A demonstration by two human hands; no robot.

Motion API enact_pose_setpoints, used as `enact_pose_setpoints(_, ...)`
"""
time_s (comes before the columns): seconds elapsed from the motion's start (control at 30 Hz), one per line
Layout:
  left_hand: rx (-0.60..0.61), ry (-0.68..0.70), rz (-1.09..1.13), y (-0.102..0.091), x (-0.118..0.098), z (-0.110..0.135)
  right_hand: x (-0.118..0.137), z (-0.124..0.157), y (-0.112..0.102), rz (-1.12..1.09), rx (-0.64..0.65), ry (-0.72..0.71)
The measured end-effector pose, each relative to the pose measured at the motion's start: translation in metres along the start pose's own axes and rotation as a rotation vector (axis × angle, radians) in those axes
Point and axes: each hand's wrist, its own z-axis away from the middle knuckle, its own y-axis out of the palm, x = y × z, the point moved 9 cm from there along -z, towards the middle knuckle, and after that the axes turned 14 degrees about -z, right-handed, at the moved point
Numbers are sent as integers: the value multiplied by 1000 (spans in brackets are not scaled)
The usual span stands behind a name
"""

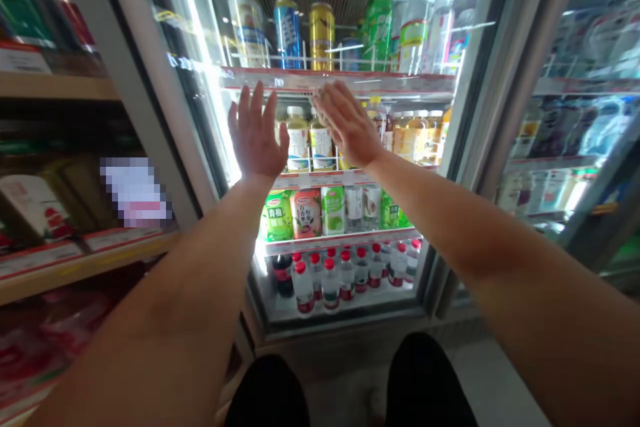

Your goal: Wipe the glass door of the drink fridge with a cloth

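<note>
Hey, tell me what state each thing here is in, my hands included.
Left hand: raised, open, fingers spread.
Right hand: raised, flat, fingers nearly together.
Cooler: lit; door open or shut, unclear.
Gold can: upright.
Blue can: upright.
Green bottle: upright.
Red-capped bottles: upright, capped.

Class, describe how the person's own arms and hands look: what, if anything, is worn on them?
The left hand and right hand are gloveless, with no rings visible on the slightly blurred fingers. The left arm and right arm show no sleeve, watch, bracelet or cable within the picture. Any fine skin markings are too blurred to tell.
</note>
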Motion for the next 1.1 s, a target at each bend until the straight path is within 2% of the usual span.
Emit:
enact_pose_setpoints(0.07, 12, -15, 15, 0, 0, 0, 18, 9, 15, -19, 151, -101)
enact_pose_setpoints(0.13, 22, -22, 35, 0, 0, 0, 21, 12, 13, -18, 190, -132)
enact_pose_setpoints(0.3, 39, -17, 31, 0, -2, 0, -7, 3, -27, 14, -62, 26)
enact_pose_setpoints(0.43, 2, -19, 4, -1, -1, -1, -13, 7, -41, -17, -155, 66)
enact_pose_setpoints(0.63, -2, -23, 56, 1, 0, 0, -45, 46, -77, 104, -340, 200)
enact_pose_setpoints(0.73, -7, -33, 99, -2, -1, 1, -49, 66, -80, 223, -247, 194)
enact_pose_setpoints(0.83, -1, -26, 95, -2, -1, 1, -40, 76, -76, 250, -132, 130)
enact_pose_setpoints(0.97, 31, -21, 6, 3, 0, -1, -29, 79, -64, 158, -5, 59)
enact_pose_setpoints(1.1, 35, -24, -48, 5, 1, -3, -19, 72, -39, 50, 191, -20)
